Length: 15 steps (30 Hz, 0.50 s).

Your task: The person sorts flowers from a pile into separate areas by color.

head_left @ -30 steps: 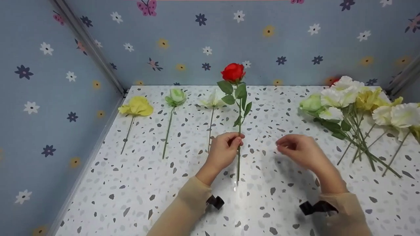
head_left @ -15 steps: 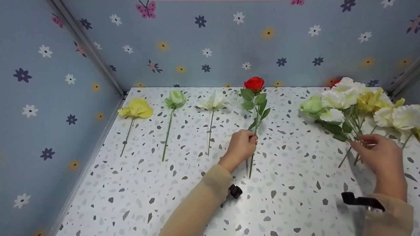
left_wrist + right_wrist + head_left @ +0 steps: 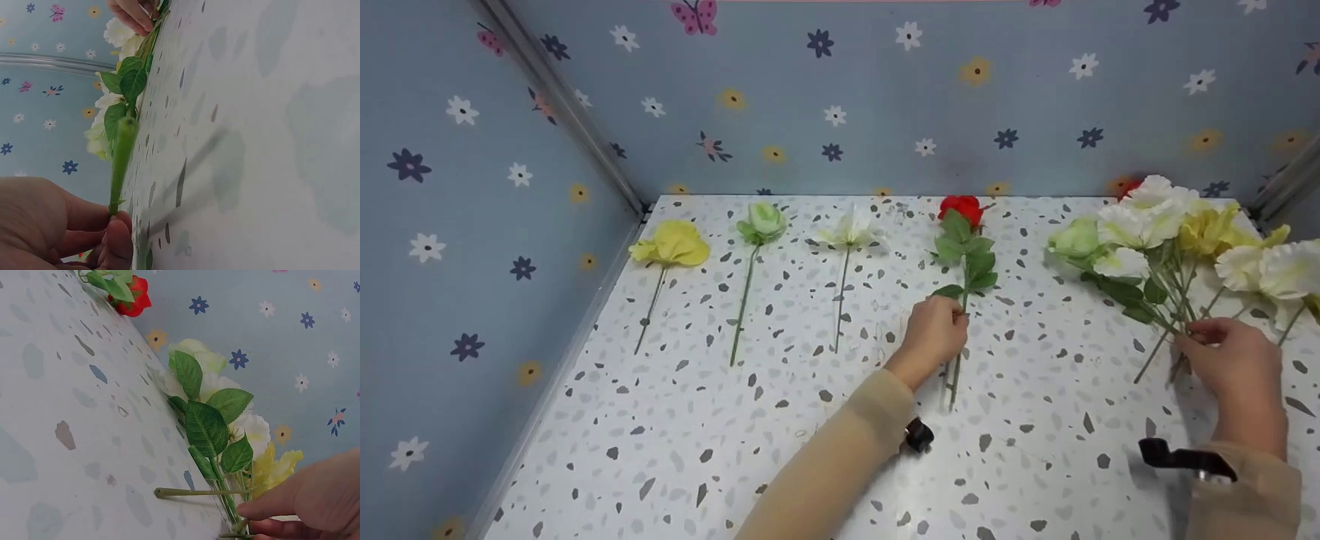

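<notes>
In the head view my left hand [image 3: 934,334] pinches the green stem of a red rose [image 3: 960,211], its bloom towards the back wall. The left wrist view shows the cut end of that stem [image 3: 121,163] pointing at the camera, just off the table. At the right, my right hand [image 3: 1237,360] has thumb and fingers around stems [image 3: 228,495] in the pile of artificial flowers; which stem it pinches is unclear. That pile has white blooms [image 3: 1140,217], a pale green rose [image 3: 1076,241] and yellow blooms [image 3: 1211,229].
Laid out in a row on the speckled table [image 3: 720,450] are a yellow flower [image 3: 671,244], a light green rose [image 3: 763,223] and a white lily-like flower [image 3: 849,231]. Patterned panels [image 3: 885,90] stand at the back and left.
The left hand has moved right with the red rose, and its bloom has come down to the table's back edge. My right hand has gone across to the pile's stems.
</notes>
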### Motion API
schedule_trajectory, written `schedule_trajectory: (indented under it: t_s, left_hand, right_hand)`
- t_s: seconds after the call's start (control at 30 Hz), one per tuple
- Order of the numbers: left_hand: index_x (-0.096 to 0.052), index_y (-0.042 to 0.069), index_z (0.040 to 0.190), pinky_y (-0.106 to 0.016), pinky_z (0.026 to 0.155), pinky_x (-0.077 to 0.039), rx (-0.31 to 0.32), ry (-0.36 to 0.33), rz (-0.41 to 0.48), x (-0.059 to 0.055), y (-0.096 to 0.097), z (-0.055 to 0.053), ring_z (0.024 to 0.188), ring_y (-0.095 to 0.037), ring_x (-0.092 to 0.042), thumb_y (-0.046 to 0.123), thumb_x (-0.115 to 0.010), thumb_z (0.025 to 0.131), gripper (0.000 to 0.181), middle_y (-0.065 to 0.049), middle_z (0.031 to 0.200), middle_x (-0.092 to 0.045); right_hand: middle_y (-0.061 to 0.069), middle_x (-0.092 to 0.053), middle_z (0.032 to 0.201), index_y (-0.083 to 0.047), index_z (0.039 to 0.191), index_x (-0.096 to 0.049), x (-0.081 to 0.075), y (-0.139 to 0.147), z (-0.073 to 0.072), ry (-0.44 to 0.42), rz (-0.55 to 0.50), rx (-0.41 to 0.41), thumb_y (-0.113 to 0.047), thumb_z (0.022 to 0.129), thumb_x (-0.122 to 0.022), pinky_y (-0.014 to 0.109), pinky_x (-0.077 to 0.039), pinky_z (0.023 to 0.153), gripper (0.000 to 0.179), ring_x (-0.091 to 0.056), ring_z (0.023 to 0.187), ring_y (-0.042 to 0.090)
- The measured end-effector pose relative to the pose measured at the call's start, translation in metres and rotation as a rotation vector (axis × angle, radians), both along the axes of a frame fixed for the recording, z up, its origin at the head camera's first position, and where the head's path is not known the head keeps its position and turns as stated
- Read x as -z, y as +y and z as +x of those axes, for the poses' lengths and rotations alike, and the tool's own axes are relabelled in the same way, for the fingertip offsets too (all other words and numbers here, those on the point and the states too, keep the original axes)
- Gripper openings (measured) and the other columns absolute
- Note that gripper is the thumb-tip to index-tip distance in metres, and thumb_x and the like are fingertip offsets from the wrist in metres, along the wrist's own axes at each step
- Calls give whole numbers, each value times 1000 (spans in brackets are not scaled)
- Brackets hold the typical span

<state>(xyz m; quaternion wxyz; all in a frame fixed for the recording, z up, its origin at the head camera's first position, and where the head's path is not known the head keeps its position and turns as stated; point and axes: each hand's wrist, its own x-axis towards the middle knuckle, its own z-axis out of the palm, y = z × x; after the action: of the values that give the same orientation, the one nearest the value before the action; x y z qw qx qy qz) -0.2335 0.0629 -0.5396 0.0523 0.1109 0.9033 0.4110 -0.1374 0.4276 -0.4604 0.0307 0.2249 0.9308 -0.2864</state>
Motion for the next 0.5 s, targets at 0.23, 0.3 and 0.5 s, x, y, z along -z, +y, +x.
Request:
schedule_trajectory:
  t_s: [0.23,0.3,0.5]
  left_hand:
    - [-76,12,84,-29,66,-52,-28,21,-29,3,8,-2,70,-14,-60,13,-72,103,20,4,77,-67]
    - [-75,13,84,-28,66,-52,-36,25,-37,4,9,-3,69,-14,-60,13,-72,104,20,5,76,-65]
    - [-78,10,91,-29,72,-54,-37,23,-61,0,9,-1,76,-14,-63,14,-71,105,16,2,83,-68]
  right_hand:
    - [33,-65,133,8,144,-59,2,-1,0,-19,-38,110,-23,106,-66,32,-53,62,50,-69,93,34]
    - [31,-68,125,8,143,-60,1,-1,-1,-29,-35,146,-24,103,-66,35,-53,63,51,-68,88,31]
    - [28,-72,115,10,140,-64,-4,-1,0,-66,-37,183,-26,103,-66,61,-53,95,51,-63,109,47]
